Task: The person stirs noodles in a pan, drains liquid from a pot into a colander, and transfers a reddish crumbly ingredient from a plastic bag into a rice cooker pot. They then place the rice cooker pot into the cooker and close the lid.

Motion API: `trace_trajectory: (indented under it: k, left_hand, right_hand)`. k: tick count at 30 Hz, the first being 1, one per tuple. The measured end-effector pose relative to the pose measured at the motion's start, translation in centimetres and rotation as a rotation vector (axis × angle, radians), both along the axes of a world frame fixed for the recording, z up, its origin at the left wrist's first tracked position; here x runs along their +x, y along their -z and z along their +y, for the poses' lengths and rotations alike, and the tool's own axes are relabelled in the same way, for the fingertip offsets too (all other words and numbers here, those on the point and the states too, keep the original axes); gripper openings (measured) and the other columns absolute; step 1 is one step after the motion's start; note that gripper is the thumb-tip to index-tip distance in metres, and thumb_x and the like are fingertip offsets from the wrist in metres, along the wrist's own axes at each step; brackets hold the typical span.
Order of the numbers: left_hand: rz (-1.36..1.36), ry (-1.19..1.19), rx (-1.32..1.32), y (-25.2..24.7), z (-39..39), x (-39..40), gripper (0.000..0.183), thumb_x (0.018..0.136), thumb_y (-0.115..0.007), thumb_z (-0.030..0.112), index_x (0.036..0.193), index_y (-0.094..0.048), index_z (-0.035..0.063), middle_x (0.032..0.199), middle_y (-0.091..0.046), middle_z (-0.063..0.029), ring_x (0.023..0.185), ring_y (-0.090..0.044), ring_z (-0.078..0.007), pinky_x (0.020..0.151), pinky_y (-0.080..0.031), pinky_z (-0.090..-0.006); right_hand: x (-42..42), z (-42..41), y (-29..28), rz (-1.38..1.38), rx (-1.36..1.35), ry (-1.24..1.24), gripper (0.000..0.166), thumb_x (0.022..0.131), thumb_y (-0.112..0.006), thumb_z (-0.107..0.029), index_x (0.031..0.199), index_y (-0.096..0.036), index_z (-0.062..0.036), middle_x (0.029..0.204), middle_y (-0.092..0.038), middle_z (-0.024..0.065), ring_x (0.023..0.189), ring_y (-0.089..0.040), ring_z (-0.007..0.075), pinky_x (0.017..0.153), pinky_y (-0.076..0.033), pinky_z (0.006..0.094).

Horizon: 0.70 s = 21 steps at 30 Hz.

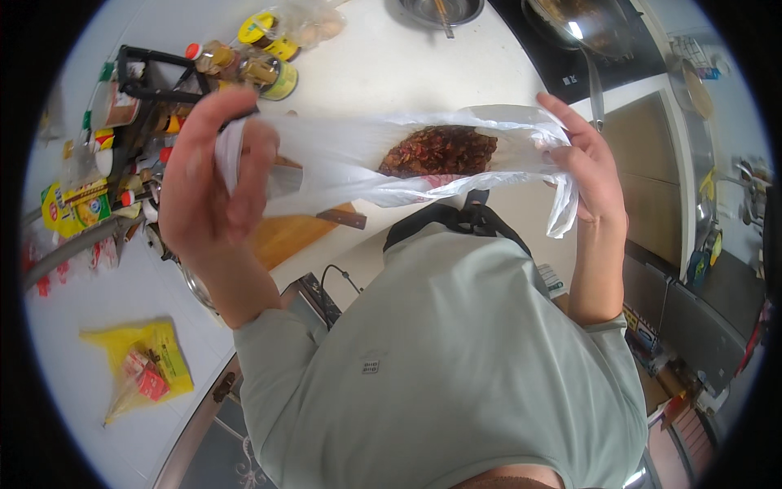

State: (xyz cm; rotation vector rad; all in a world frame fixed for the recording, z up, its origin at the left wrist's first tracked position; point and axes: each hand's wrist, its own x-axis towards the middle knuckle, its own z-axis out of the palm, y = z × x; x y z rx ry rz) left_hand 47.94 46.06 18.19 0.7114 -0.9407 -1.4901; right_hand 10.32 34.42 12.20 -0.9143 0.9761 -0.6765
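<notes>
A white translucent plastic bag (342, 147) is stretched wide between my two hands above the counter's edge. Through its mouth shows a dark reddish-brown mass of dried, flaky food (441, 150), perhaps chilli. My left hand (214, 165), somewhat blurred, has its fingers hooked in the bag's left end. At the other end my right hand (583, 156) grips the gathered plastic, its index finger extended and a loose handle hanging below. Partly behind the bag lie a wooden cutting board (293, 235) and a knife's brown handle (343, 219).
Jars and bottles (269, 76) crowd the counter's left side around a black rack (160, 73). A metal bowl with chopsticks (441, 12) stands at the far edge. Right of it, a lidded pan (577, 24) sits on the black cooktop (568, 76), its handle jutting towards me.
</notes>
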Motion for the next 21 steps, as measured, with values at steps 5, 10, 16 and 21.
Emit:
trace_trajectory:
  k: [5,10,16,21]
  left_hand:
    - [-0.313,-0.187,0.470,3.2,0.9,-5.1,0.061,0.088,-0.063,0.022,0.139,-0.039,-0.0013,0.079,-0.062,-0.0108,0.045,-0.047,-0.0063,0.048,-0.039,-0.0182]
    - [-0.930,-0.349,0.658,9.6,3.7,-8.5,0.083,0.077,-0.078,0.030,0.141,-0.037,-0.0014,0.102,-0.064,-0.0147,0.087,-0.062,-0.0183,0.077,-0.049,-0.0251]
    - [-1.229,-0.475,0.567,19.0,4.4,-12.4,0.083,0.073,-0.082,0.025,0.138,-0.041,-0.0053,0.119,-0.060,-0.0166,0.115,-0.056,-0.0238,0.097,-0.045,-0.0346]
    - [0.003,-0.387,0.666,24.7,1.6,-15.7,0.058,0.080,-0.074,0.009,0.131,-0.049,-0.0014,0.119,-0.061,-0.0128,0.111,-0.059,-0.0247,0.090,-0.049,-0.0372]
  right_hand:
    - [-3.5,-1.1,3.0,0.757,-0.366,-0.162,0.065,0.079,-0.071,-0.010,0.138,-0.047,0.0035,0.097,-0.066,0.0141,0.082,-0.064,0.0161,0.072,-0.051,0.0273]
    - [-4.9,-1.6,7.2,1.030,-0.275,-0.489,0.047,0.083,-0.071,-0.016,0.121,-0.055,0.0066,0.092,-0.066,0.0129,0.080,-0.064,0.0195,0.071,-0.051,0.0295]
    - [-2.7,-0.6,11.8,0.016,0.305,0.035,0.036,0.084,-0.054,0.000,0.118,-0.050,0.0112,0.098,-0.064,0.0149,0.079,-0.066,0.0212,0.068,-0.057,0.0309]
    - [0.3,-1.5,14.4,-0.436,0.716,-0.111,0.035,0.080,-0.050,-0.008,0.109,-0.055,0.0115,0.088,-0.065,0.0182,0.072,-0.068,0.0264,0.063,-0.061,0.0375]
